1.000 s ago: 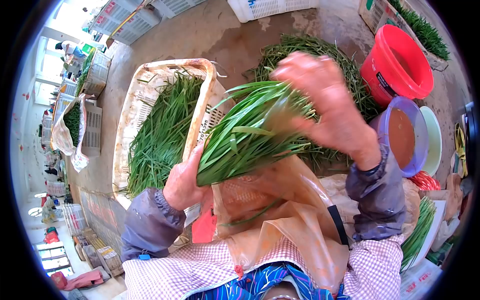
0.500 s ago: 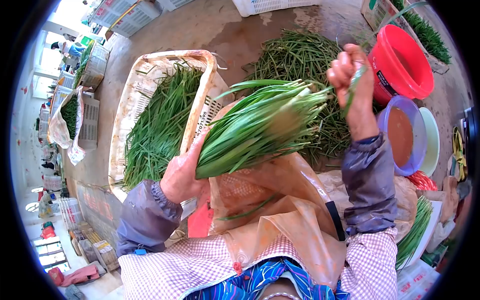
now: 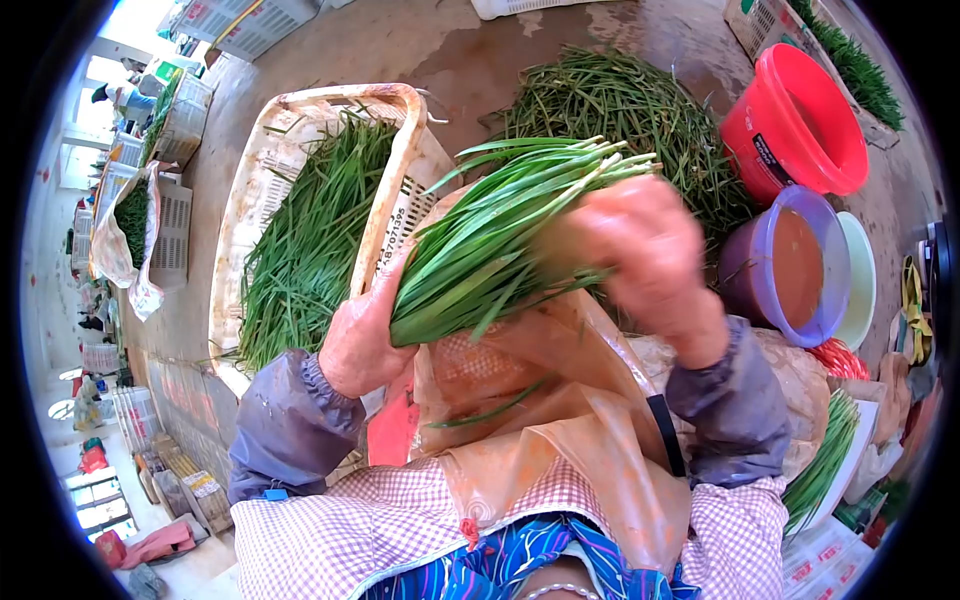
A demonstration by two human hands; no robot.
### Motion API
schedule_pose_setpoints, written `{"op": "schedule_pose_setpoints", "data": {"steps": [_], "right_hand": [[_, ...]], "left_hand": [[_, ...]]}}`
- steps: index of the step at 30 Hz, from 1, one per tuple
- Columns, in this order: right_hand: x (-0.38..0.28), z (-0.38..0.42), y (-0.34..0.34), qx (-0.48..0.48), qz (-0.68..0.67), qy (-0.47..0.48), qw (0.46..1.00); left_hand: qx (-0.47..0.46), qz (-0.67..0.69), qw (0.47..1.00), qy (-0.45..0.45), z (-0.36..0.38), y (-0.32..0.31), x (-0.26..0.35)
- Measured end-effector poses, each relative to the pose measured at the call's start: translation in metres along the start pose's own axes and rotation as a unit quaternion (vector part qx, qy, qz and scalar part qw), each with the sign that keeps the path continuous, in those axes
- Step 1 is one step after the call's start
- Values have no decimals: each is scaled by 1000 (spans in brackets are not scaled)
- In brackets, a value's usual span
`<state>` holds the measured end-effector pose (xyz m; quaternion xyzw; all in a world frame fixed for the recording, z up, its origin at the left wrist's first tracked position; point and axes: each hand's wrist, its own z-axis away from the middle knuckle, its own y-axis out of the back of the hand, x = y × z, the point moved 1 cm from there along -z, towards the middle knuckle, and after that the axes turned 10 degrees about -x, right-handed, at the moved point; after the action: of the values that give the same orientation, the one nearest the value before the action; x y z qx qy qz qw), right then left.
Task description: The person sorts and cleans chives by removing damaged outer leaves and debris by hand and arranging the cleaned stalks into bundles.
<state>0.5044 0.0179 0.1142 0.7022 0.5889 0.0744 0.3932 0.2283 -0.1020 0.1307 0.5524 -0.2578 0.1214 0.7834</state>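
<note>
My left hand [image 3: 358, 345] is closed around the leafy end of a bunch of garlic chives [image 3: 475, 245], whose pale stalk ends point to the upper right. My right hand [image 3: 640, 250] is over the stalk end, smeared by motion. Its fingers are too blurred to show whether they grip anything. Below the bunch, a translucent orange-brown apron [image 3: 570, 410] covers my lap, with a stray leaf on it. To the left, a dirty white crate [image 3: 228, 230] holds loose chives [image 3: 310, 250]. Beyond the bunch, a heap of chive leaves [image 3: 620, 95] lies on the floor.
On the right stand a red bucket [image 3: 748, 135], a purple basin of brownish water [image 3: 748, 270] and a pale green basin [image 3: 862, 285]. More chives [image 3: 828, 450] lie at lower right. Stacked crates [image 3: 175, 235] line the far left, where another person [image 3: 130, 97] is visible.
My right hand has come down and left from beside the red bucket to the bunch's stalk end. The leaf it held no longer shows. My left hand keeps its grip.
</note>
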Motion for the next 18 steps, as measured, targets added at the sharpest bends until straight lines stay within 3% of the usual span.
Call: {"op": "schedule_pose_setpoints", "data": {"steps": [2,5,8,11,12,13,14,15,16,18], "right_hand": [[-23,-10,-27,-74,35,44,996],[-36,-13,-49,-46,28,70,996],[-33,-13,-48,-34,-47,85,995],[-18,2,-39,0,-250,0,968],[-19,7,-32,60,-349,-112,928],[-14,3,-25,186,-499,-247,809],[-2,-1,-5,190,-441,-289,828],[14,-1,7,256,-521,-334,743],[35,4,21,302,-582,-323,683],[87,33,46,304,-609,-301,668]], "left_hand": [[-21,22,998,46,1,2,7],[-26,51,995,76,7,3,8],[-22,65,995,65,9,2,1],[-12,73,997,17,10,1,-7],[-10,77,997,-4,9,-1,-9],[-2,88,996,-9,9,-4,-11],[5,97,995,-13,9,-6,-14],[12,105,994,-15,10,-8,-16],[11,129,992,-9,11,-10,-17],[17,116,993,-25,11,-12,-21]]}}
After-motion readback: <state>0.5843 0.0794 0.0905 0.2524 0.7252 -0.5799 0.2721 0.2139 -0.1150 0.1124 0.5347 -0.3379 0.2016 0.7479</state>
